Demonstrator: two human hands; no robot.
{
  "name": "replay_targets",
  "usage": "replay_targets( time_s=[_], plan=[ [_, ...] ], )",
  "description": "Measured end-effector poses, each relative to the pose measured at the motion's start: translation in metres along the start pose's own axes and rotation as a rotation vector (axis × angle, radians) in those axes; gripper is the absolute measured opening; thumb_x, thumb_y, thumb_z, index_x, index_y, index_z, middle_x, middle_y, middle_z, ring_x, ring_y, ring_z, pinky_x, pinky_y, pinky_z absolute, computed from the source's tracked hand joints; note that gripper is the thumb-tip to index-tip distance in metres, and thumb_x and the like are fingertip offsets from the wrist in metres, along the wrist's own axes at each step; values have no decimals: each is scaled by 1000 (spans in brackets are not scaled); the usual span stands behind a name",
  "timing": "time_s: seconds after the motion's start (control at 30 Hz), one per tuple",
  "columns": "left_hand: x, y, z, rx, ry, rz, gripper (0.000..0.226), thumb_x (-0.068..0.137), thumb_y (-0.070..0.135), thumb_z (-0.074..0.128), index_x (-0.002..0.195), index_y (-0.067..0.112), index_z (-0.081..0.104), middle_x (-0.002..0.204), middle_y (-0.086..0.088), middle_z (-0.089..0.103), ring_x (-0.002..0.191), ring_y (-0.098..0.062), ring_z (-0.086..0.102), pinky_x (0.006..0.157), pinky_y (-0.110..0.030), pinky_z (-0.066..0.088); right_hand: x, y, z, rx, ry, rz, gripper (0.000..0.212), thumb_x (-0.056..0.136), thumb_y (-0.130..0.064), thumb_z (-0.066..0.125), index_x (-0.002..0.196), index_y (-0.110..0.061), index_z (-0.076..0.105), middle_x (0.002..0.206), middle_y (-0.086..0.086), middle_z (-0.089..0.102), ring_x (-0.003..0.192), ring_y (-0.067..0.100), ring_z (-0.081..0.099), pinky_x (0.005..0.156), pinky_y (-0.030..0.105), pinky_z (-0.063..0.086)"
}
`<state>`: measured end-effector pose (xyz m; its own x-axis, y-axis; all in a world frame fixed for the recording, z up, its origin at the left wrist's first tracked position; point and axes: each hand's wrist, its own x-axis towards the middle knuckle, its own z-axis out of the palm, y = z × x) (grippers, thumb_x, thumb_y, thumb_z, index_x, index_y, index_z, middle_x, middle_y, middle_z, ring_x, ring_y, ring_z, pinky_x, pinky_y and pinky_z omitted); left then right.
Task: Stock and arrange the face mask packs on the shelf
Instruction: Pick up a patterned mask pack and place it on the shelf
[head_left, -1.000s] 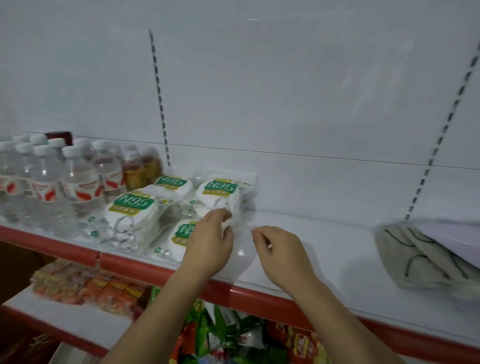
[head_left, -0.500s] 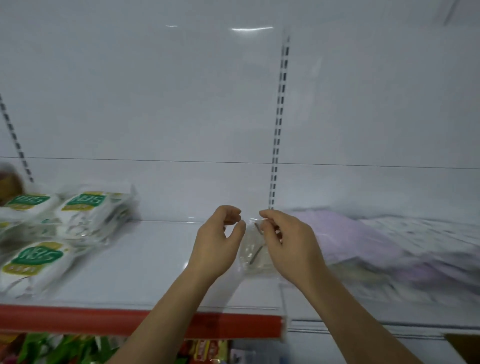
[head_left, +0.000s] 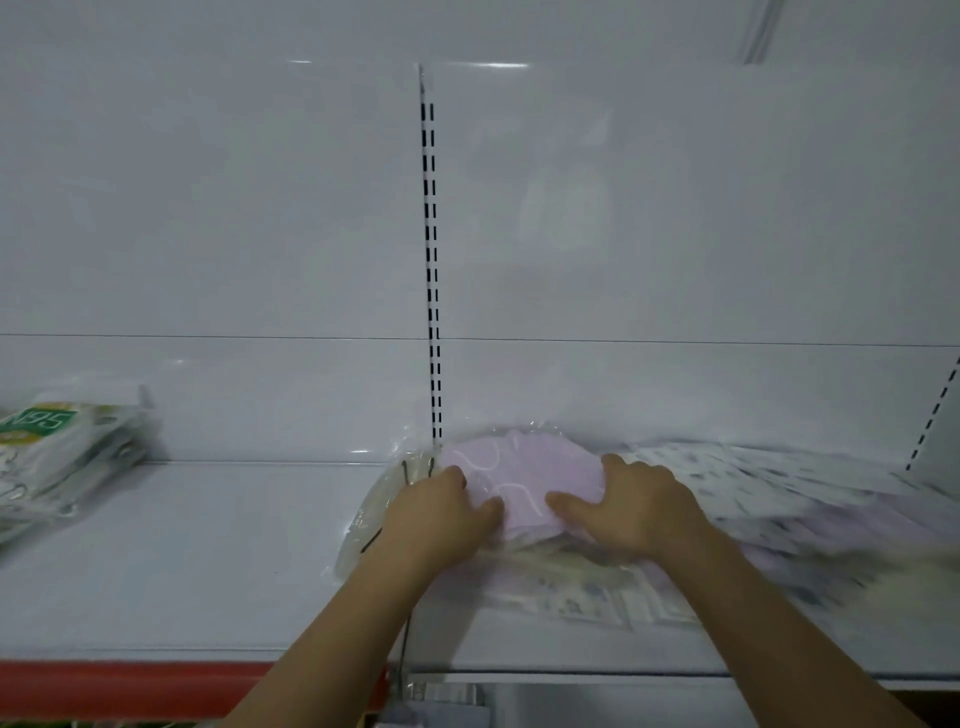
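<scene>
The big white back wall (head_left: 208, 208) is smooth and shiny, with a thin dark line running across it. A strip of little black slots (head_left: 431, 270) goes straight up and down in the middle.

Below it is the white shelf (head_left: 182, 561). It is flat and glossy, and its front edge on the left is red (head_left: 130, 686).

On the right part of the shelf lies a wide, messy pile of flat mask packs (head_left: 805, 514). They are soft and thin, some pale purple and some white with small dark specks (this part is blurry, so the count is hard to tell).

Far left, well apart from the hands, sits a stack of puffy white mask packs with green labels (head_left: 57, 457).

In the middle is the pink mask pack (head_left: 519, 483). It is soft and pale pink, in a clear crinkly bag, with thin white loops showing. It lies flat on top of other packs, close to the back wall. Its long side runs left to right.

A tan pack in clear plastic (head_left: 379, 514) sits just left of it, partly under the left wrist.

The left hand (head_left: 441, 519) holds the pink pack's left end, thumb on top. The right hand (head_left: 634, 509) presses on its right end with spread fingers. The pack sits between both hands.
</scene>
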<state>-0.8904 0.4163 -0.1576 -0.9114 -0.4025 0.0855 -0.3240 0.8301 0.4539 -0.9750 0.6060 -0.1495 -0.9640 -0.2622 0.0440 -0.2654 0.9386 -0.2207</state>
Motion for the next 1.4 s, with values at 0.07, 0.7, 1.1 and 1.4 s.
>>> replay_targets(
  time_s=[0.07, 0.7, 1.1, 1.4],
  plan=[
    [2, 7, 0, 23, 0, -8, 47, 88, 51, 58, 120, 16, 58, 114, -2, 67, 105, -24, 61, 84, -31, 49, 4, -1, -2, -23, -7, -19, 85, 67, -90, 44, 123, -27, 54, 123, 1, 63, 116, 27, 56, 94, 38, 47],
    [22, 15, -12, -133, 52, 47, 11, 90, 25, 60, 95, 16, 57, 89, -1, 55, 73, -20, 54, 69, -34, 52, 44, -9, -19, -4, -68, -102, 19, 92, -19, 49, 98, -13, 66, 111, 6, 67, 104, 29, 61, 81, 29, 48],
    [27, 16, -8, 104, -42, 72, 43, 91, 47, 57, 98, 6, 66, 121, -12, 59, 109, -28, 57, 87, -30, 41, 46, 16, -40, -58, -182, -203, 39, 94, -36, 60, 131, -25, 63, 134, -6, 61, 120, 16, 57, 99, 25, 43],
    [37, 12, 5, 145, -55, 81, 60, 87, 63, 52, 125, 17, 60, 130, -7, 59, 125, -29, 49, 103, -37, 37, 52, 24, -31, -132, -161, -203, 62, 86, -46, 66, 143, -28, 50, 150, -5, 47, 134, 18, 46, 110, 31, 37]
  ],
)
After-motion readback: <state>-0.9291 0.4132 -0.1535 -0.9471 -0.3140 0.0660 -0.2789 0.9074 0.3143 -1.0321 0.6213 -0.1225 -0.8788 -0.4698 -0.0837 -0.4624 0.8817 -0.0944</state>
